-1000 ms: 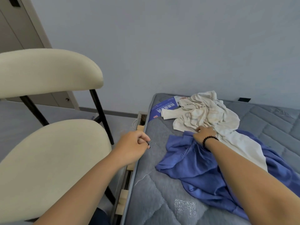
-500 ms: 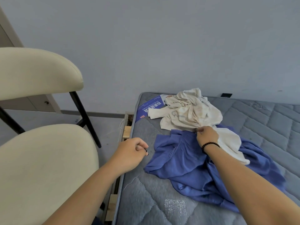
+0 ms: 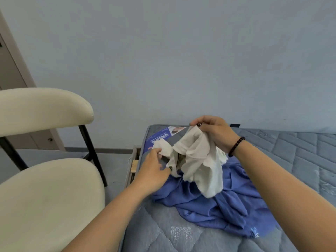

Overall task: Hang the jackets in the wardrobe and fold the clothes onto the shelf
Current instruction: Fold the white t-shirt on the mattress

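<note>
A cream-white garment hangs crumpled above the grey quilted mattress. My right hand, with a dark bead bracelet on the wrist, pinches its top edge and holds it up. My left hand grips the garment's lower left part near a sleeve. Under it a blue garment lies spread and rumpled on the mattress.
A cream padded chair with black legs stands close on the left, beside the mattress edge. A blue printed label sits at the mattress's far corner. A pale wall rises behind. A door frame shows at the far left.
My right hand has lifted the cream garment up off the mattress. My left hand has moved right from the mattress edge and taken hold of the garment's lower part.
</note>
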`<action>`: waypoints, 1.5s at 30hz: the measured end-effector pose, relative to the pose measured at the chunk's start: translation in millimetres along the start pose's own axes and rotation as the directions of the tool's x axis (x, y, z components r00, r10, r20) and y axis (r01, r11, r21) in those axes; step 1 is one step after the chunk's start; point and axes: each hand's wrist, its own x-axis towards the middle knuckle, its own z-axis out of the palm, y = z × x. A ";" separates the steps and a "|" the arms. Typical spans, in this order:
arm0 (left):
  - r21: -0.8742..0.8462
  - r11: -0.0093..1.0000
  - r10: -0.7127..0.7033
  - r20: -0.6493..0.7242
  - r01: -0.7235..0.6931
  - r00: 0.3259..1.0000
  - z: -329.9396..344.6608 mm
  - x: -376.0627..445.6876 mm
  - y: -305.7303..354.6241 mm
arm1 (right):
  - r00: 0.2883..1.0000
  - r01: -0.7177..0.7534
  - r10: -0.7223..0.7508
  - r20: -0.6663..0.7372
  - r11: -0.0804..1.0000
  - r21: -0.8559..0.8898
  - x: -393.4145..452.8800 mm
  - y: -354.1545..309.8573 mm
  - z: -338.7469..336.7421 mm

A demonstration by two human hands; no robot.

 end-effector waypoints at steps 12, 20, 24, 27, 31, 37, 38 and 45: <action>-0.189 0.976 0.031 -0.368 -0.108 0.929 -25.5 -42.2 30.9 | 0.972 0.225 -0.147 0.185 0.342 -0.912 -46.6 -84.5 23.3; -0.232 0.945 0.112 -0.427 -0.229 0.897 -86.9 -69.7 84.2 | 0.960 0.271 -0.159 0.232 0.303 -0.914 -70.5 -82.1 71.0; -0.140 0.946 0.197 -0.465 -0.292 0.863 -110.5 -88.0 110.6 | 0.944 0.321 -0.259 0.206 0.570 -0.756 -80.7 -80.3 105.8; -0.056 0.951 0.247 -0.452 -0.303 0.857 -124.4 -107.0 116.5 | 0.930 0.261 -0.368 -0.009 0.675 -0.690 -86.3 -84.7 108.6; 0.162 0.939 0.343 -0.405 -0.302 0.847 -136.5 -128.1 116.9 | 0.888 0.206 -0.418 -0.190 0.732 -0.649 -86.9 -112.3 84.6; 0.362 0.895 0.386 -0.342 -0.258 0.857 -139.1 -120.6 129.2 | 0.820 0.168 -0.468 -0.330 0.747 -0.643 -72.2 -162.4 63.3; 0.376 0.892 0.389 -0.358 -0.250 0.849 -139.8 -116.5 132.4 | 0.804 0.185 -0.486 -0.343 0.753 -0.631 -70.8 -172.2 62.3; 0.294 0.956 0.153 -0.498 0.000 0.853 -160.3 -105.4 125.2 | 0.859 0.248 -0.200 -0.472 0.968 0.042 -74.5 -252.5 18.0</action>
